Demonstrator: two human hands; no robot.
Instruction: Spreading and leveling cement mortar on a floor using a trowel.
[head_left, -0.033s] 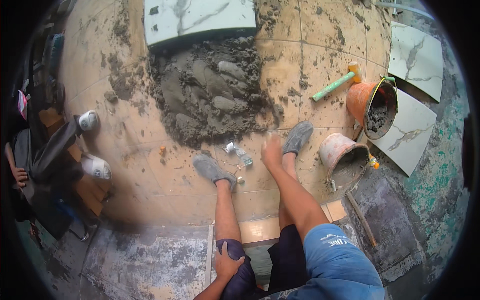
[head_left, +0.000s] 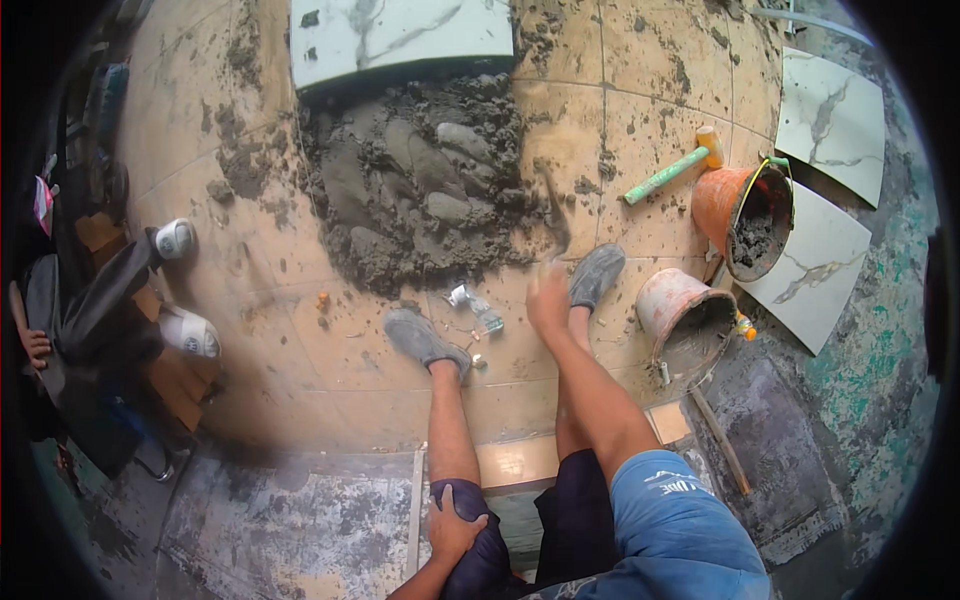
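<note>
Trowel (head_left: 559, 226) — blurred, long axis pointing away, tip slightly left — right hand's grip (head_left: 547, 302) closed around it.

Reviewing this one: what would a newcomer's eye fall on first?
Most likely the rough bed of dark grey mortar-like mix at upper centre, with a white, grey-veined slab along its far edge. Next, perhaps, the orange bucket at right, beside a green-handled mallet. The right hand, blurred, is beside the right shoe.
</note>
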